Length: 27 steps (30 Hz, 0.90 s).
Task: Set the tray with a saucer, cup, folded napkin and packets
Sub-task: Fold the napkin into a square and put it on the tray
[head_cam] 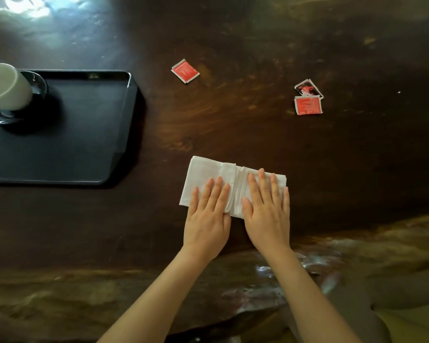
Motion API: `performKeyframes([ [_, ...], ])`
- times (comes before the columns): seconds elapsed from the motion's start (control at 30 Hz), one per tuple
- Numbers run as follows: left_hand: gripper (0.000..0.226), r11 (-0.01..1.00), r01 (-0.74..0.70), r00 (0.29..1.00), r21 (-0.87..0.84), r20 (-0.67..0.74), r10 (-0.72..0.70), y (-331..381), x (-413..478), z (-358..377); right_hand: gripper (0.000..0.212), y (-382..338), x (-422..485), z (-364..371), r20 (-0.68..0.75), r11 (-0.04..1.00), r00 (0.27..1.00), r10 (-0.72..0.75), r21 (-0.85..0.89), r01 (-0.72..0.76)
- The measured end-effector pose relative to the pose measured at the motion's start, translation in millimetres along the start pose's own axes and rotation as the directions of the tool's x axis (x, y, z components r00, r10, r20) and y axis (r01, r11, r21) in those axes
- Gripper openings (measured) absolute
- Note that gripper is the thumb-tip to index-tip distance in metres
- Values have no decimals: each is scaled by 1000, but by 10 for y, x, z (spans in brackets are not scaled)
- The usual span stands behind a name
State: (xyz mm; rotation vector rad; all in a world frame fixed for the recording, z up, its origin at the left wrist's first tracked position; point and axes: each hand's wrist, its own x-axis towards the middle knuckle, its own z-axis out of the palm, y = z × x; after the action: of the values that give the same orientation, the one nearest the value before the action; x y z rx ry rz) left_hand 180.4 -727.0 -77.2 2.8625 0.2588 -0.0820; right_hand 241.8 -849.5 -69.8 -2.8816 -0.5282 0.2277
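Note:
A folded white napkin (208, 174) lies on the dark wooden table in front of me. My left hand (207, 216) and my right hand (268, 211) both press flat on it, fingers stretched out, side by side. To the left sits a black tray (84, 134) holding a clear glass saucer (39, 82) with a white cup (5, 86) standing on it. One red packet (185, 71) lies beyond the napkin. Two more packets, one red (308, 105) and one partly black (308, 88), lie together at the right.
The dark wooden table (233, 125) has a rough, lighter front edge (109, 293) near my arms. The tray's right half is bare black surface.

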Motion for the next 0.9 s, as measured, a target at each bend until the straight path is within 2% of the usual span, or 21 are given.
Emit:
performKeyframes([
  [0.3,57,999,35,999,39,8,-35,45,6,-10,59,-25,-19,44,-4,998,1000,-2,-58,2],
  [0.63,65,998,55,998,26,30,-56,56,50,-23,56,-84,-28,22,12,999,1000,-20,-34,21],
  [0.7,64,997,60,998,57,29,-61,70,54,-22,49,-51,38,-94,-7,998,998,-56,11,56],
  [0.8,60,995,44,998,90,38,-48,57,61,-17,33,90,267,-316,-88,979,991,-100,167,113],
  [0.9,61,995,3,996,101,88,-12,-13,120,-78,33,154,605,-460,-19,937,981,-195,293,192],
])
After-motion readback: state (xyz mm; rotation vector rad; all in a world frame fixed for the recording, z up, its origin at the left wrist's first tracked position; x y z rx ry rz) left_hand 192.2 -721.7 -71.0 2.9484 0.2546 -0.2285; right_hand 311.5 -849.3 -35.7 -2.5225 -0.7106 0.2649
